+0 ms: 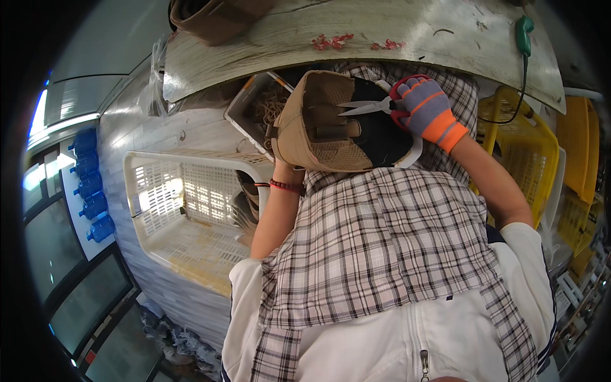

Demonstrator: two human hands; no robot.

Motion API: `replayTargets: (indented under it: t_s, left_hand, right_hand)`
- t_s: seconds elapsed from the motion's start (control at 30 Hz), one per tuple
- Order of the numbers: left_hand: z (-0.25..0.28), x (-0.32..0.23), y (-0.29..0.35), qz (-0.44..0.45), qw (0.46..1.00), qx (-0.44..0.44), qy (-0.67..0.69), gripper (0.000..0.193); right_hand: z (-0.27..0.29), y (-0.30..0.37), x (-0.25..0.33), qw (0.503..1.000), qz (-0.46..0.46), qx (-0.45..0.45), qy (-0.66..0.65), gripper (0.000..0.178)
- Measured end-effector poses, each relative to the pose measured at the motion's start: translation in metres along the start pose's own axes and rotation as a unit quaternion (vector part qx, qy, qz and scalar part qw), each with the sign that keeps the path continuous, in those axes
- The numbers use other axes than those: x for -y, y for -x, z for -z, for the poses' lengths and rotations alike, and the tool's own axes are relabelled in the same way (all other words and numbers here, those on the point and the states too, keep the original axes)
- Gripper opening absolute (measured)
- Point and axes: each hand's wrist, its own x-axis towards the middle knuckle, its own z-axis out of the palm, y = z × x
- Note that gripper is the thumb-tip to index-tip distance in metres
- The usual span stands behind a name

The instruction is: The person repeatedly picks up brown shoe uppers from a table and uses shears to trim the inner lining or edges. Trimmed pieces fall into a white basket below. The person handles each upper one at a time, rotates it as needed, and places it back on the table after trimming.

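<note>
My right hand (425,108), in a grey and orange striped glove, is closed round the red handles of a pair of scissors (369,107). Their blades stand apart, over the opening of a tan fabric piece (294,130). That piece is hollow, with mesh inside, a black panel on its right and a white edge; its exact kind is unclear. It rests over my lap, tilted so its inside shows. My left hand (287,172) reaches up behind the tan piece's left side. Its fingers are hidden, and a red bead bracelet circles the wrist.
A worn table (407,38) spans the far side, with a brown item (219,19) and a green-handled corded tool (524,35) on it. To the left stand a white plastic basket (191,156) and a box of tan scraps (270,108). Yellow crates (547,149) stand right.
</note>
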Motion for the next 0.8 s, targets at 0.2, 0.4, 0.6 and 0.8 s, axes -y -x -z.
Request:
replayTargets:
  t_s: [0.2,0.4,0.6,0.8]
  left_hand:
    - [0.017,0.01,-0.007,0.003,1.0,-0.023,-0.021,0.049]
    - [0.041,0.026,-0.009,0.045,0.999,-0.01,0.029,0.046]
    - [0.035,0.024,-0.009,0.039,0.998,-0.024,0.032,0.046]
    - [0.029,0.014,-0.006,0.055,0.99,0.042,0.121,0.046]
  right_hand:
    - [-0.008,-0.004,-0.007,1.0,0.008,-0.011,0.018,0.04]
    - [-0.012,0.002,-0.014,0.999,-0.027,0.017,-0.022,0.033]
    - [-0.004,0.004,-0.02,0.997,0.01,-0.061,-0.048,0.034]
    - [0.014,-0.011,-0.007,0.999,0.043,0.017,-0.003,0.037]
